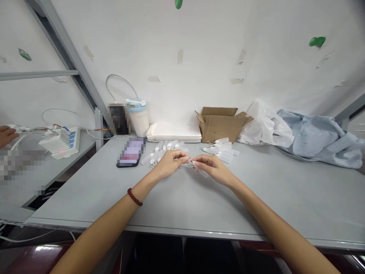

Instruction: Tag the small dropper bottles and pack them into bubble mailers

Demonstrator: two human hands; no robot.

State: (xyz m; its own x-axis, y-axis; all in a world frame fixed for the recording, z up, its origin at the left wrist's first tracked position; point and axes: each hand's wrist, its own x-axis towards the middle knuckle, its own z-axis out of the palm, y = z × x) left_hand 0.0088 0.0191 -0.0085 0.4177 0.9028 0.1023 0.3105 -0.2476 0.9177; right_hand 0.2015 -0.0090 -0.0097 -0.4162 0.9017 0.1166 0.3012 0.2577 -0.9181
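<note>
My right hand (214, 167) is closed around a small translucent plastic bottle (203, 173) with a white cap, its body slanting down to the right. The fingers of my left hand (171, 163) are pinched at the bottle's thin tip; exactly what lies between them is too small to make out. A thin pale loop (189, 165) hangs between both hands. Just behind my left hand is a pile of similar small bottles (154, 156). Another group of these bottles (225, 156) lies behind my right hand, with thin strands at their ends.
Along the wall stand a lidded cup (139, 121), a stack of white sheets (174, 133), an open cardboard box (219, 128), a plastic bag (264, 125) and blue cloth (322, 137). A phone (131, 152) lies left. Another person's hand (7, 136) is near a power strip (67, 146).
</note>
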